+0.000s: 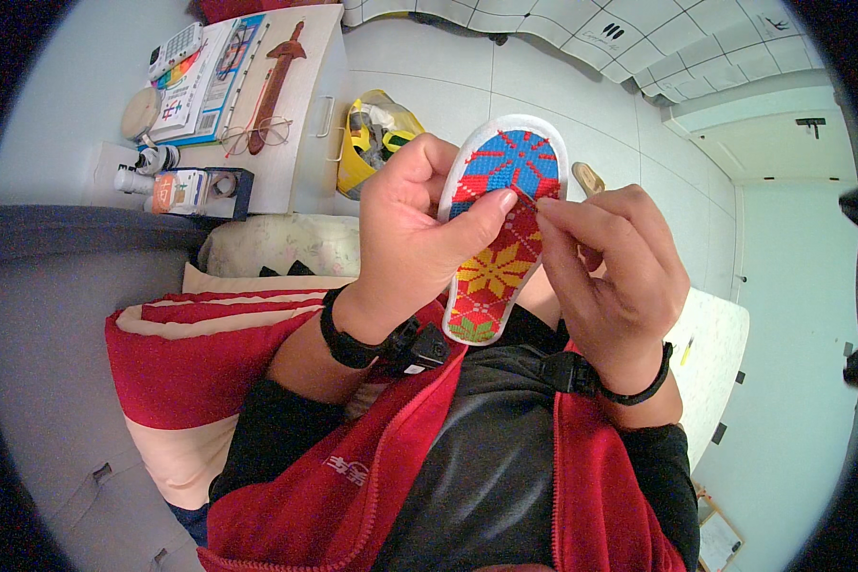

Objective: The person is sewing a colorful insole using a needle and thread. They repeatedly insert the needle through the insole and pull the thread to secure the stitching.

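An embroidered cloth insole [497,268] with a white border stands tilted before my chest, its wide end away from me. Blue, red, yellow and green stitching covers its face. My left hand [418,222] grips it from the left side, thumb flat across the stitches and the other fingers behind. At its right edge, my right hand [615,264] has thumb and forefinger pinched together. A thin needle-like thing [526,196] runs from those fingertips onto the red and blue stitching; its far end is hard to make out. Both wrists wear black straps with small devices.
At upper left, a drawer cabinet [322,57] carries a wooden toy sword [275,93], eyeglasses [257,136], papers and a box of small items. A yellow bag [354,168] stands beside it. Folded red and cream bedding [179,357] lies at my left. A white table [722,322] is at right.
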Demonstrator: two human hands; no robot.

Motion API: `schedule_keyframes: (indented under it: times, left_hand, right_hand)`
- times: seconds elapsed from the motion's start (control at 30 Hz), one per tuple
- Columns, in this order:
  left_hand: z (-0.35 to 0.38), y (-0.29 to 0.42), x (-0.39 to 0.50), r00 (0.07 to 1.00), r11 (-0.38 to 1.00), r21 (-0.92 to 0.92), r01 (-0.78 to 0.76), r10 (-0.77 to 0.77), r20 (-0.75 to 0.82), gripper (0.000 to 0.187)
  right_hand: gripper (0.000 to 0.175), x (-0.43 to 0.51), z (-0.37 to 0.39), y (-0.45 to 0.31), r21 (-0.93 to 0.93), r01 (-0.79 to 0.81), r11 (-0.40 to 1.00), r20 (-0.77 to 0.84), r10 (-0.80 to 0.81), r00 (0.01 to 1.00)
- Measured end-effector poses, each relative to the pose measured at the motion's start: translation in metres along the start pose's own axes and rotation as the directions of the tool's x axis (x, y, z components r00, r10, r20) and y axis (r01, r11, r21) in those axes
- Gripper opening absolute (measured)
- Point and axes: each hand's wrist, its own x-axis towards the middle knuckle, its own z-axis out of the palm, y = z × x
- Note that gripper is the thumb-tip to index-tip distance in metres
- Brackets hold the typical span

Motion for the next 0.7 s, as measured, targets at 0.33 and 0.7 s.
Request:
schedule_keyframes:
  times: [0.33,0.7]
  left_hand:
    - [0.002,0.004,-0.001,0.999,0.999,-0.019,-0.041,0.041,-0.006,0.017]
    - [-0.003,-0.007,0.002,0.948,0.841,0.457,-0.291,0.316,0.022,0.018]
  right_hand:
    - [0.021,0.001,0.002,0.0,-0.036,-0.013,0.999,0.003,0.013,1.0]
    - [0.022,0.001,0.004,0.001,-0.051,-0.034,0.998,0.015,0.035,0.999]
